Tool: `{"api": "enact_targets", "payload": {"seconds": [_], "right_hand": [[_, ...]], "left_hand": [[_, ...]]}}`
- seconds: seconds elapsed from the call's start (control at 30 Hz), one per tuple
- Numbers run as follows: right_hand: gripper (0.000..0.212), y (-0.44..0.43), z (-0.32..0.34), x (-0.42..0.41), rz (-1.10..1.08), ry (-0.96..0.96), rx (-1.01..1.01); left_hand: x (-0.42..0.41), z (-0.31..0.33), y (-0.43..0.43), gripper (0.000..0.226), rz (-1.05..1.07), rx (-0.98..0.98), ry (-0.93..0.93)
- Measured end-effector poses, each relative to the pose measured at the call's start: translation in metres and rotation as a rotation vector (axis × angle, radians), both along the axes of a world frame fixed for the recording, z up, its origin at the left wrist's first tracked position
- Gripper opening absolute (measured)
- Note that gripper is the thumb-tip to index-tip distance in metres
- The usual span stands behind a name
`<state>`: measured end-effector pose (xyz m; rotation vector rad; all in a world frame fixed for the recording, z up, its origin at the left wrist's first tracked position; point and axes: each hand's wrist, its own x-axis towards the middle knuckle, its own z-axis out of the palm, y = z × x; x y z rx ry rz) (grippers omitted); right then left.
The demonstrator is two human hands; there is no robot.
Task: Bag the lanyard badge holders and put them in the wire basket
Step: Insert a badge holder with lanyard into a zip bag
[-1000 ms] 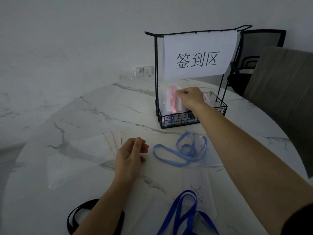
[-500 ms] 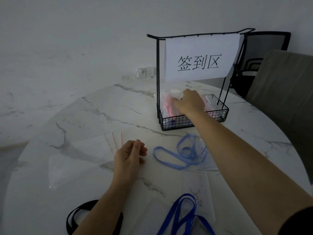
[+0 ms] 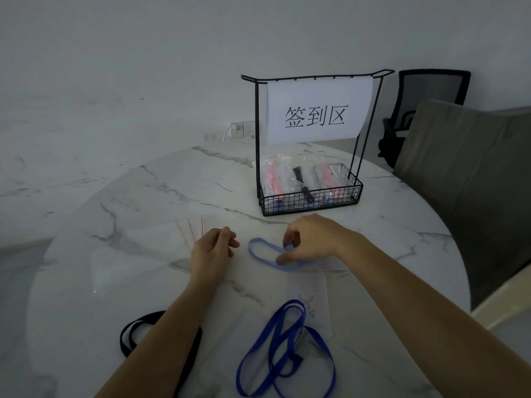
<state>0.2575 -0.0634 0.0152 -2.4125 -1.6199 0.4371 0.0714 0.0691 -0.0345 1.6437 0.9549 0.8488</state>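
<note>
Three loose lanyards: what appears left to bag, judging from the table.
Done so far: a black wire basket (image 3: 311, 201) stands beyond the right hand (image 3: 313, 239). It holds several bagged badge holders (image 3: 273, 179), clear packets with pink and black straps inside. I cannot tell the exact count.
Right hand: reaches forward, fingers curled. Thumb and fingertips pinch a light-blue ribbon lanyard (image 3: 268, 262) lying flat under the hand.
Left hand (image 3: 214, 248): rests on the table just left of the right hand, fingers loosely curled, holding nothing visible.
Bags ready: clear plastic bags (image 3: 138, 254) with red seal strips lie flat, touching or just beside the left hand on its outer side.
Waiting, near side: a dark-blue ribbon lanyard (image 3: 283, 366) lies closer to the person than the right hand, between the two forearms, with a faint clear holder beside it.
Waiting, left side: a black ribbon lanyard (image 3: 129, 334) lies partly under the left forearm.
Surface: a white marble-patterned round table (image 3: 388, 225).
Sign: a white paper sign (image 3: 316, 110) with Chinese characters hangs on the basket's frame, above and beyond the right hand.
Judgement: roughly midway; this appears to be the pick-up of the next lanyard, not yet in a bag.
</note>
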Motion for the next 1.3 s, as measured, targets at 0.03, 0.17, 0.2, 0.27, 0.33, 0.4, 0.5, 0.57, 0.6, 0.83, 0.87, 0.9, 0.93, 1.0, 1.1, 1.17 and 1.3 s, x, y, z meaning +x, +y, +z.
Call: {"api": "enact_targets", "payload": {"seconds": [0.03,0.17,0.2,0.27,0.33,0.4,0.5,0.57,0.6,0.83,0.87,0.9,0.93,1.0,1.1,1.17,1.3], "right_hand": [[0.036,0.000,-0.004,0.000,0.003,-0.021,-0.005],[0.017,-0.014,0.002,-0.003,-0.088,0.281,0.277],[0.017,-0.017,0.010,-0.004,-0.130,0.417,0.393],[0.017,-0.019,0.022,-0.001,-0.236,0.532,0.580],[0.022,-0.022,0.029,0.005,-0.345,0.568,0.711],[0.041,-0.027,0.033,0.011,-0.475,0.610,0.812],[0.051,-0.042,0.037,0.024,-0.518,0.693,0.611],[0.041,-0.056,0.036,0.032,-0.375,0.634,0.241],[0.035,-0.061,0.035,0.034,-0.319,0.558,0.121],[0.054,-0.049,0.021,0.040,-0.491,0.164,0.131],[0.058,-0.044,0.017,0.038,-0.497,0.133,0.036],[0.058,-0.040,0.012,0.036,-0.490,0.098,-0.041],[0.054,-0.034,0.011,0.033,-0.469,0.060,-0.078],[0.040,-0.025,0.008,0.029,-0.409,0.052,-0.048],[0.022,-0.015,0.010,0.018,-0.307,0.201,0.115],[0.015,-0.010,0.016,0.007,-0.278,0.529,0.338],[0.017,-0.006,0.038,-0.004,-0.237,1.061,0.567]], "left_hand": [[0.001,-0.001,0.002,0.029,0.003,-0.005,0.006],[-0.001,0.001,-0.007,0.028,0.009,-0.004,0.022],[-0.003,0.004,-0.009,0.027,0.007,0.000,0.026],[-0.003,0.007,-0.010,0.028,0.005,0.001,0.024],[-0.003,0.008,-0.009,0.028,0.011,0.001,0.011],[-0.003,0.008,-0.010,0.027,0.012,0.003,0.011],[-0.005,0.007,-0.008,0.027,0.006,-0.005,-0.006],[-0.004,0.007,-0.007,0.027,0.011,-0.015,-0.027],[-0.005,0.007,-0.007,0.027,0.013,-0.014,-0.034],[-0.003,0.005,-0.010,0.028,0.000,-0.020,-0.035],[-0.003,0.004,-0.010,0.028,0.000,-0.019,-0.036],[-0.003,0.004,-0.010,0.028,0.000,-0.022,-0.037],[-0.003,0.004,-0.010,0.028,0.001,-0.022,-0.044],[-0.003,0.004,-0.010,0.028,-0.001,-0.035,-0.050],[-0.004,0.005,-0.010,0.026,-0.004,-0.052,-0.061],[-0.006,0.005,-0.010,0.022,0.005,-0.064,-0.064],[-0.006,0.013,-0.011,0.018,-0.061,-0.144,-0.124]]}}
